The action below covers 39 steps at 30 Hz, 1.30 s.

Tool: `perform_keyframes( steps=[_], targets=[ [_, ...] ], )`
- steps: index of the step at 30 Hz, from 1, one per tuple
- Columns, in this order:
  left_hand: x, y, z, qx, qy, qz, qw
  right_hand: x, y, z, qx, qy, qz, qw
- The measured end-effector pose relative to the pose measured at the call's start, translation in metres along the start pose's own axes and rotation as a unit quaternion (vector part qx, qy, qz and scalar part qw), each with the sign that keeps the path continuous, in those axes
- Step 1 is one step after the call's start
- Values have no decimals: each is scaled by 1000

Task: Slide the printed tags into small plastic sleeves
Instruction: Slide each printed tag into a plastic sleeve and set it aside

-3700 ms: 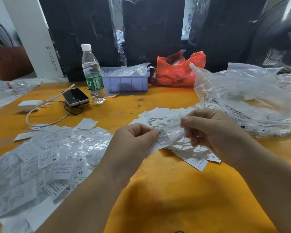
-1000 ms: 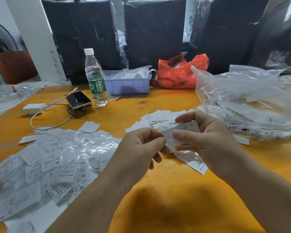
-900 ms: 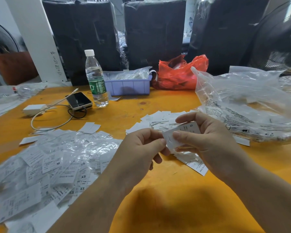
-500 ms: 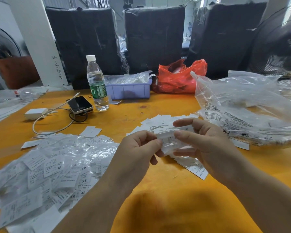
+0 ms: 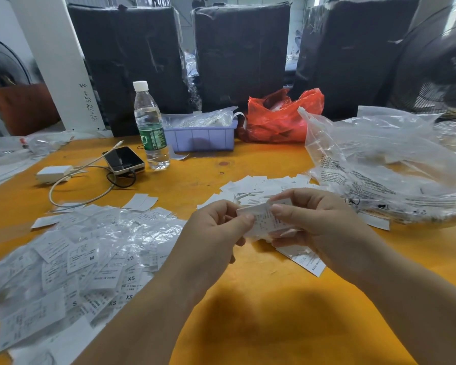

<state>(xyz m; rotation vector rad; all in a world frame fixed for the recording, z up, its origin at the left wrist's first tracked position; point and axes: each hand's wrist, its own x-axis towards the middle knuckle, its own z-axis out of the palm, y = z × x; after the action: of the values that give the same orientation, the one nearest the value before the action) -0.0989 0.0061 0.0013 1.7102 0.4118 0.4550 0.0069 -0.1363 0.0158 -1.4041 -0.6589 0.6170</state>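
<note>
Two hands meet over the middle of the orange table (image 5: 248,325): your left hand (image 5: 216,233) pinches the near end of a white printed tag (image 5: 263,219) between thumb and forefinger, and your right hand (image 5: 319,225) grips its other end with curled fingers. A thin clear sleeve seems to wrap the tag, though you cannot tell from here how far the tag sits inside. The print on it is too small to read.

To your left lies a heap of sleeved tags (image 5: 84,262), too many to count; you can read "M", "S", "XS" several times and "MADE IN CHINA" on them. Just behind your hands sits a pile of loose tags (image 5: 258,185), lying blank side up. One more tag (image 5: 306,262) lies under your right hand, with "MADE IN" legible along its edge.

At your right, a big clear bag (image 5: 379,164) carries blocks of black warning text, unreadable at this size. At the far edge you have one water bottle (image 5: 150,127) with a green label, one phone (image 5: 123,160) lying flat beside it, one white charger (image 5: 54,173) with its cable, one lilac bin (image 5: 203,137) and one red bag (image 5: 279,117). Three black-wrapped bundles (image 5: 240,54) stand behind the table, and handwritten digits run down a white post (image 5: 55,61), not clearly legible.
</note>
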Motion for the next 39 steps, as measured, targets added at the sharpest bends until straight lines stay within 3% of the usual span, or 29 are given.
perform_keyframes(
  steps=[6,12,17,30,34,39],
  targets=[
    [0,2,-1,-18,-7,2,1000,0,1,-1,-60,29,-31,997],
    [-4,2,3,4,-39,12,999,-1,3,5,-12,6,-25,1000],
    [-1,2,-2,15,7,21,1000,0,3,3,-40,14,-23,999],
    [2,2,-11,16,17,16,1000,-1,2,0,-95,15,-49,994],
    [5,3,-19,54,16,1,998,-1,6,2,-111,20,-42,993],
    [10,7,-47,216,5,-51,975,0,7,2,-133,20,-30,990]
  ],
)
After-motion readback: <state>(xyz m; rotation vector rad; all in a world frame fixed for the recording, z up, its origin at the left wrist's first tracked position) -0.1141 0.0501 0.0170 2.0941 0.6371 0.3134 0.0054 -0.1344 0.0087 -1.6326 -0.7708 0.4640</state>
